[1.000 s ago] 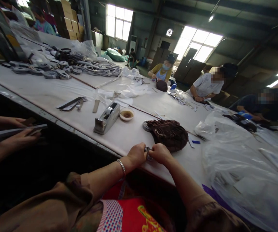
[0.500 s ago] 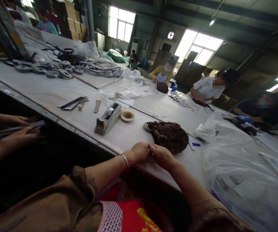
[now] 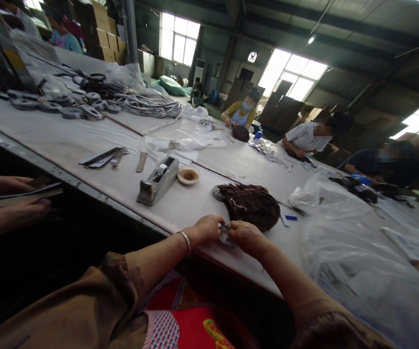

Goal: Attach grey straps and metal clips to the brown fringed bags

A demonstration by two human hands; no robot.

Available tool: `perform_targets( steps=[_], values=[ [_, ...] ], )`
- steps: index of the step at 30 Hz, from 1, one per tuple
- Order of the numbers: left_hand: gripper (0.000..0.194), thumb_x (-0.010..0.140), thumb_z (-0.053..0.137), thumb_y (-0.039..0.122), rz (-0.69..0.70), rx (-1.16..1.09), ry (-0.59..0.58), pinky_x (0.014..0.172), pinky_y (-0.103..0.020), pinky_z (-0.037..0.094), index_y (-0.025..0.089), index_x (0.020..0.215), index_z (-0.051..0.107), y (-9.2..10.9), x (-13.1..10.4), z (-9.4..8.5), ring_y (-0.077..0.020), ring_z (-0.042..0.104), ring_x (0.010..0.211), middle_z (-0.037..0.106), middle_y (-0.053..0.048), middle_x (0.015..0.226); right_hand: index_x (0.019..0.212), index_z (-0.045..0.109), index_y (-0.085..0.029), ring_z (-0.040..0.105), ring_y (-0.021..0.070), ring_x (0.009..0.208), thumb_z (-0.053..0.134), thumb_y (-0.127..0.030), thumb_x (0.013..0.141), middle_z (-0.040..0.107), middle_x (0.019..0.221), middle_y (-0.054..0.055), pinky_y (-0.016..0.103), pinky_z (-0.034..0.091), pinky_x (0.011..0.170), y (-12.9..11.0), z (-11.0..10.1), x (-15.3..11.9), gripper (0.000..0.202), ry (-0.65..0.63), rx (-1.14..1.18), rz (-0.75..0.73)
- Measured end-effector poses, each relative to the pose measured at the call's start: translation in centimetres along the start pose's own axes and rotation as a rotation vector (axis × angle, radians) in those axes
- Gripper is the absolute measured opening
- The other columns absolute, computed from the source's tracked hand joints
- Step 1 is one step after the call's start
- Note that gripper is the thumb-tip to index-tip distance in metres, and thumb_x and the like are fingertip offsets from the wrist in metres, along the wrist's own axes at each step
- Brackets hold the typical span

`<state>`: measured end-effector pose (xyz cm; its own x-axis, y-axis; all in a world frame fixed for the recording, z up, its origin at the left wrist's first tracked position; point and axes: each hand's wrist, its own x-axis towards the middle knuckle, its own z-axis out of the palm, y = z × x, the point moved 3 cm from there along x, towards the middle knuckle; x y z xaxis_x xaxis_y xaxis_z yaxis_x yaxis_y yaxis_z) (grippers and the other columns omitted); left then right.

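Observation:
My left hand [image 3: 205,228], with a silver bangle at the wrist, pinches one side of a small grey coil [image 3: 225,236] near the table's front edge. On its other side my right hand [image 3: 248,236] grips it with closed fingers. What the coil is made of is too small to tell, and the fingers cover part of it. Just beyond my hands lies a dark brown stringy bundle [image 3: 255,206], with another grey coil [image 3: 217,192] at its left end.
A grey tape dispenser [image 3: 157,182] and a white dish [image 3: 188,175] of brown stuff stand to the left, near flat strips [image 3: 104,157]. Clear plastic sheeting [image 3: 340,247] covers the right. Grey coils [image 3: 72,112] lie far left. A co-worker's hands [image 3: 16,208] hold strips at left.
My fingertips have moved slightly apart, and more of the grey coil shows between them. The co-worker's strips at left have turned flatter. The whole view has shifted a little.

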<state>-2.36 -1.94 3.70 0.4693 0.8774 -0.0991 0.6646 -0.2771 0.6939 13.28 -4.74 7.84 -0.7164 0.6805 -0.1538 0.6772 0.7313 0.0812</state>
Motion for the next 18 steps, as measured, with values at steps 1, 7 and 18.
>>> perform_targets(
  steps=[1,7,18],
  values=[
    [0.035,0.079,0.060,0.030,-0.005,0.012,-0.004,0.070,-0.026,0.049,0.022,0.111,0.071,0.1,0.0,0.1,-0.0195,0.066,0.078,0.073,-0.005,0.088,0.089,0.072,-0.016,0.056,0.0190,0.081,0.052,-0.015,0.090,0.063,0.090,0.009,0.028,0.040,0.072,0.0,0.1,0.1,0.020,-0.016,-0.027,0.042],
    [0.035,0.082,0.056,0.033,0.020,0.067,0.032,0.078,-0.029,0.052,0.023,0.113,0.070,0.5,-0.4,0.3,-0.0224,0.068,0.088,0.074,-0.007,0.098,0.089,0.073,-0.016,0.063,0.0204,0.076,0.050,-0.023,0.092,0.067,0.090,0.011,0.028,0.039,0.064,-0.9,0.4,1.0,0.024,-0.044,0.049,0.378],
    [0.035,0.077,0.058,0.043,0.009,0.191,-0.017,0.074,-0.031,0.054,0.024,0.105,0.068,1.8,-1.2,0.2,-0.0248,0.067,0.087,0.068,-0.008,0.100,0.063,0.069,-0.014,0.055,0.0116,0.059,0.058,-0.020,0.081,0.062,0.059,0.003,0.023,0.030,0.053,0.8,2.2,2.6,0.022,0.023,0.588,0.709]
  ],
)
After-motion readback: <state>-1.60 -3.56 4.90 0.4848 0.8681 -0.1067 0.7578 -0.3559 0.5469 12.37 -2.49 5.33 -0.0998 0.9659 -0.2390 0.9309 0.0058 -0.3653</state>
